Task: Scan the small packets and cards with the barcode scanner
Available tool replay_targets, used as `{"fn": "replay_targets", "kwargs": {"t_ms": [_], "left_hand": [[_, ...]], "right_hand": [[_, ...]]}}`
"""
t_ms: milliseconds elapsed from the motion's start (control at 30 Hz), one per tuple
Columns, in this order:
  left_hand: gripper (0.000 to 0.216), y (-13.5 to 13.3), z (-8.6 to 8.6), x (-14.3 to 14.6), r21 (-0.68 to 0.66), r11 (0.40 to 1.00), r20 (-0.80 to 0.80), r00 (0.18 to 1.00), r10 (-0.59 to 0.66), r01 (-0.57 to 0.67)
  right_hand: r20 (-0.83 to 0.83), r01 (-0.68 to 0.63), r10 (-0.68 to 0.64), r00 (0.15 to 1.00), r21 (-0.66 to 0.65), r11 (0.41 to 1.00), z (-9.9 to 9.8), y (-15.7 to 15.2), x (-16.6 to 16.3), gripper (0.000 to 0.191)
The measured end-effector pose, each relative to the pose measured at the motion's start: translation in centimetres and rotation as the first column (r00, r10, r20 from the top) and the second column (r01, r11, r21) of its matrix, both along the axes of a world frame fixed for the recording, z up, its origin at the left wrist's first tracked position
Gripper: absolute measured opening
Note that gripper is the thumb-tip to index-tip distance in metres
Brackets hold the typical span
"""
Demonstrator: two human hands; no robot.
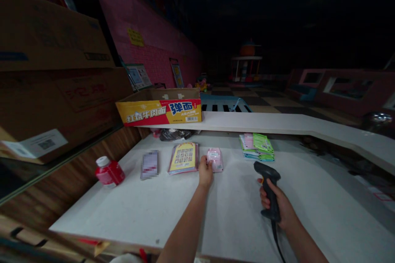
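Between the thumb and fingers of my left hand [205, 171] is the edge of a small pink packet [215, 159], just above or on the white table [173, 201]. My right hand [277, 203] is wrapped round the handle of a black barcode scanner [269, 191], its head tilted toward the left and its cord running down to the front edge. Left of the packet lies a stack of yellow-topped booklets or packs [184, 158]. Beyond the scanner lies a pile of green, pink and blue packets [256, 146].
A red bottle with a white cap [110, 171] lies tilted at the left, near a blurred flat item [149, 164]. A yellow and red carton [163, 111] stands on the raised white ledge [253, 122]. Large cardboard boxes [55, 98] are stacked at the left.
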State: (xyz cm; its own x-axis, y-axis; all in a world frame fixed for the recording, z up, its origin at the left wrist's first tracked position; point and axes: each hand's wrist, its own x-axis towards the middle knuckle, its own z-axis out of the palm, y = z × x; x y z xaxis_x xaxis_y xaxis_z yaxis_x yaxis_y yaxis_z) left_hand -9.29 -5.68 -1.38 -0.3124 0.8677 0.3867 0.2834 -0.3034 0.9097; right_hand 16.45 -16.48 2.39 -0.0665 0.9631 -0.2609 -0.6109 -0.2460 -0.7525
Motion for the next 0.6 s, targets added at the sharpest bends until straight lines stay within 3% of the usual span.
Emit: {"fn": "replay_targets", "kwargs": {"t_ms": [133, 233, 600], "left_hand": [[0.008, -0.2, 0.2, 0.2, -0.036, 0.999, -0.021, 1.000, -0.002, 0.001], [0.008, -0.3, 0.3, 0.3, -0.062, 0.998, -0.047, 0.999, 0.021, -0.024], [0.011, -0.4, 0.9, 0.5, -0.120, 0.989, -0.084, 0.993, 0.080, -0.089]], "right_hand": [[0.285, -0.103, 0.093, 0.954, 0.021, 0.994, 1.5, -1.8, -2.3, 0.047], [0.409, -0.171, 0.143, 0.901, 0.031, 0.985, 2.3, -3.5, -4.0, 0.052], [0.519, -0.128, 0.090, 0.850, 0.038, 0.991, 1.7, -6.1, -5.4, 0.046]]}}
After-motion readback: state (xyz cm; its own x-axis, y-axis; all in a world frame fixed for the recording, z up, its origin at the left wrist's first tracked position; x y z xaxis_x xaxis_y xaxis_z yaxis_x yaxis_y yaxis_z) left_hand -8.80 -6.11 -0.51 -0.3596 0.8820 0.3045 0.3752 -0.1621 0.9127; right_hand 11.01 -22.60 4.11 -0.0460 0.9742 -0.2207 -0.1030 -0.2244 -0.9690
